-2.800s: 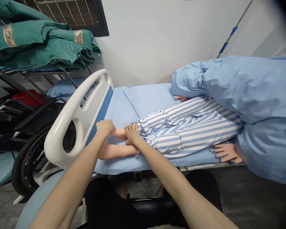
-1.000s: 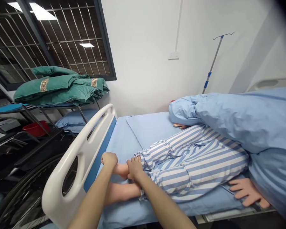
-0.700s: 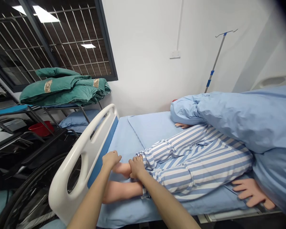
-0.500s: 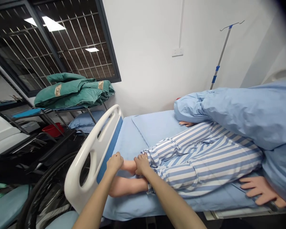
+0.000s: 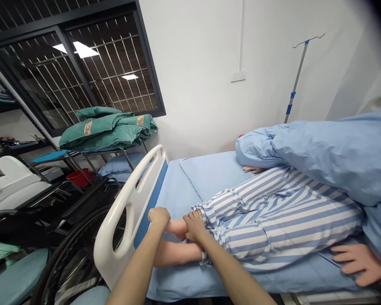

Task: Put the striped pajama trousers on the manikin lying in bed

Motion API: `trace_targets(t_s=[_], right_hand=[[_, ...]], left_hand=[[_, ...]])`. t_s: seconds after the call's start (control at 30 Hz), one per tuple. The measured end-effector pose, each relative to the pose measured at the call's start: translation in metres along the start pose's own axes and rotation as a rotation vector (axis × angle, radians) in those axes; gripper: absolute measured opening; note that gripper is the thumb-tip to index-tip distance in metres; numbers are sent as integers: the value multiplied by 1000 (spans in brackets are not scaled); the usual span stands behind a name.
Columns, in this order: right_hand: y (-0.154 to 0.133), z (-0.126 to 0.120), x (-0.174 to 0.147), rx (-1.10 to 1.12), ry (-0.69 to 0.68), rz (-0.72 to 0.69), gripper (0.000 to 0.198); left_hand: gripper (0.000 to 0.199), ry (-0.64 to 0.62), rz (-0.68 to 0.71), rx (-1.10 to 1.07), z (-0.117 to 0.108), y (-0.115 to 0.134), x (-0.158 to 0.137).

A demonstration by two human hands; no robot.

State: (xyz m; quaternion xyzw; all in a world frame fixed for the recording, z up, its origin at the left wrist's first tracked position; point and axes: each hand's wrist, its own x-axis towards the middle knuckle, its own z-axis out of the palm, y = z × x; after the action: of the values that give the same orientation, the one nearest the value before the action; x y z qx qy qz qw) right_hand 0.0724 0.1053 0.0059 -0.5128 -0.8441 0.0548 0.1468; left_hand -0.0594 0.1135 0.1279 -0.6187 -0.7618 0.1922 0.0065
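a smooth pale-blue sheet [image 5: 206,169], creased in one long line, covers the bed, whose moulded white footboard [image 5: 141,201] has rounded cut-outs and a flat blue inner strip. a soft, puffy blue quilt [image 5: 330,156] is heaped at the right, rumpled along its folds. the striped trousers [image 5: 298,216], thin blue-and-white cloth, gather into wrinkles toward the cuffs. out of them come the manikin's bare legs, matte pinkish and rubbery-looking, with rounded, seamless contours; the far leg [image 5: 176,227] and near leg [image 5: 179,253] lie side by side on the sheet, feet toward the footboard. the left hand [image 5: 159,217] is curled closed over the foot of the far leg, its fingertips hidden; the right hand [image 5: 195,225] wraps over the same leg's ankle beside the cuff, fingers bent and close together.
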Motion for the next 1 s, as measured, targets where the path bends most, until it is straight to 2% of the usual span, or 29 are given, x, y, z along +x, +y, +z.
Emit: trace_targets(t_s=[0.13, 0.33, 0.5, 0.67, 0.83, 0.93, 1.0], right_hand=[[1, 4, 1, -1, 7, 5, 55], [0, 5, 0, -17, 14, 12, 56], [0, 5, -1, 8, 18, 4, 57], [1, 6, -2, 43, 48, -16, 56], [-2, -6, -4, 53, 16, -19, 59], [-9, -17, -5, 73, -60, 5, 58], [-18, -25, -8, 105, -55, 49, 54]], left_hand=[[29, -58, -23, 2, 3, 6, 9], [35, 46, 43, -54, 9, 6, -2], [47, 134, 125, -158, 18, -15, -21], [64, 236, 110, -369, 47, -40, -50], [54, 377, 46, -515, 72, -44, -77], [43, 417, -27, -464, 77, -40, -86], [39, 471, -52, -370, 78, -38, -89]])
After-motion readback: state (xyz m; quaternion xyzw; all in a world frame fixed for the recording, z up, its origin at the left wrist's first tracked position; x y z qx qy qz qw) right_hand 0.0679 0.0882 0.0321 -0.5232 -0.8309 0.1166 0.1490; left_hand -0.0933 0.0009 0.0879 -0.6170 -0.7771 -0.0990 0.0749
